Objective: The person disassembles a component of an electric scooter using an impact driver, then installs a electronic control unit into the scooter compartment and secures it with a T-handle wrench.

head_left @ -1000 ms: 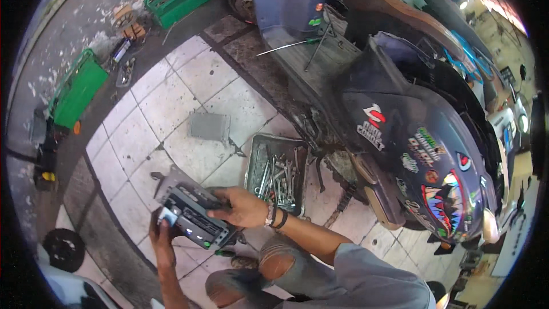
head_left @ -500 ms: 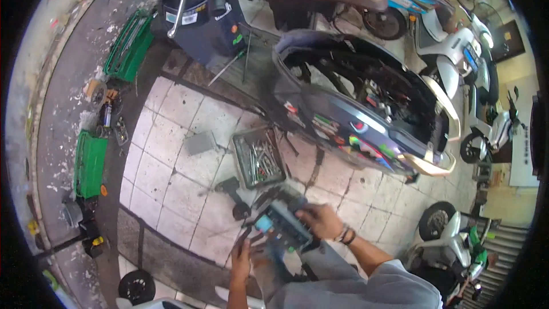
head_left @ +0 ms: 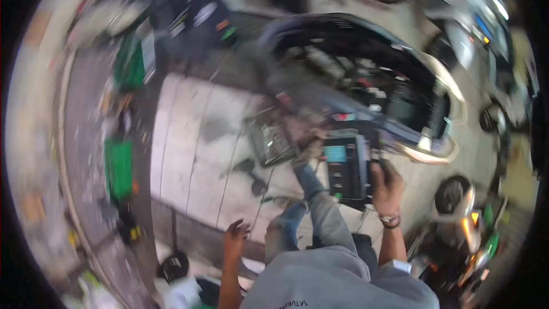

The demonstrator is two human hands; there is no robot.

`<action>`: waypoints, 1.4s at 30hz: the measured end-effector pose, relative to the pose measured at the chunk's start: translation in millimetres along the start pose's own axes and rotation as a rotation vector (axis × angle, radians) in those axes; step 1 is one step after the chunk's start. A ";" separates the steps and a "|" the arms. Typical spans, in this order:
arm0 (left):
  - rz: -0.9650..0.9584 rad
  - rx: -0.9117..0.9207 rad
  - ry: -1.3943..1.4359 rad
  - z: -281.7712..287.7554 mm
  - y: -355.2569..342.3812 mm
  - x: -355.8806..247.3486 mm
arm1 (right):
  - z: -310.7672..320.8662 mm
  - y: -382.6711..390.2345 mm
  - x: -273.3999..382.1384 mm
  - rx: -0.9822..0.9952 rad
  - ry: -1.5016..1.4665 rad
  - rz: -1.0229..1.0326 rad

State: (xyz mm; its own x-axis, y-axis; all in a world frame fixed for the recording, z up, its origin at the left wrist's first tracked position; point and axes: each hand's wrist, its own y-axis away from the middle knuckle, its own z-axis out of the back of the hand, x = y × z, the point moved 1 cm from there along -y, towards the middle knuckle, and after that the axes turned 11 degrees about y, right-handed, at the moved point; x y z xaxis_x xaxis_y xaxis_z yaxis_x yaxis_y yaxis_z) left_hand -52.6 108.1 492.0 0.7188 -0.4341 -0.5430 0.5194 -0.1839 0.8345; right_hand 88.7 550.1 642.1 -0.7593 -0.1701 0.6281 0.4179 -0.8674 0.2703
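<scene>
My right hand (head_left: 388, 187), with a bracelet at the wrist, grips the right edge of a dark box-shaped device (head_left: 347, 180) that has a light-blue screen or label on its face. The device is held up in front of the scooter body (head_left: 337, 106), whose panel is off so the insides show. Low and to the left, my left hand (head_left: 235, 237) is apart from the device, fingers spread, with nothing visible in it. A tray of metal tools (head_left: 251, 140) lies on the tiles beyond my feet. Motion blur smears fine detail.
Green open toolboxes (head_left: 118, 169) stand along the left side. A dark tool with a round end (head_left: 258, 186) lies on the tiles near the tray. Parked scooters (head_left: 457, 40) line the right, with a wheel (head_left: 452, 193) close on the lower right.
My right hand has carried the device right and away from my body, turning it more upright. My left hand has drawn back from beside it, toward me. The whole view has shifted and blurred.
</scene>
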 end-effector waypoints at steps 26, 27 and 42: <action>-0.813 -0.166 -0.249 -227.2 74.1 -407.6 | 99.1 -178.7 -150.8 -0.630 -0.316 -0.344; -0.865 -0.173 -0.269 -230.6 68.9 -411.3 | 103.8 -177.6 -147.0 -0.612 -0.301 -0.329; -0.668 0.318 -0.615 -417.5 -81.9 -398.4 | 96.5 -196.4 -125.8 -0.472 -0.113 -0.226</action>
State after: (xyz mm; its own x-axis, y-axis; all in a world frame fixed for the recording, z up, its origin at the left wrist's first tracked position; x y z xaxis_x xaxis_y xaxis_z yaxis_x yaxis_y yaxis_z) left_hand -188.5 664.3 601.0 -0.0955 -0.5229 -0.8470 0.5194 -0.7521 0.4057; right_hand 150.3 786.9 580.5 -0.7350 0.0744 0.6740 -0.0395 -0.9970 0.0669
